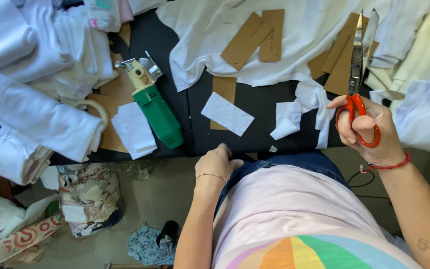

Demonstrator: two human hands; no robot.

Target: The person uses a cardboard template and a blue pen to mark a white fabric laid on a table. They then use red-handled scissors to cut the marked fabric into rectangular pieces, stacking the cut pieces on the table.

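My right hand (369, 130) grips red-handled scissors (360, 65), blades pointing away from me and slightly apart, over brown cardboard templates (342, 55) and white fabric (255, 35). My left hand (217, 162) rests at the front edge of the black table (255, 104), fingers curled down by my waist; nothing shows in it. Cut white fabric pieces lie between the hands: a rectangle (226, 113) and a folded scrap (287, 119).
A green electric fabric cutter (153, 102) lies left of centre beside a stack of white cut pieces (134, 130) and a tape roll (93, 108). Piles of white cloth (31, 89) fill the left. A bag of scraps (90, 197) sits on the floor.
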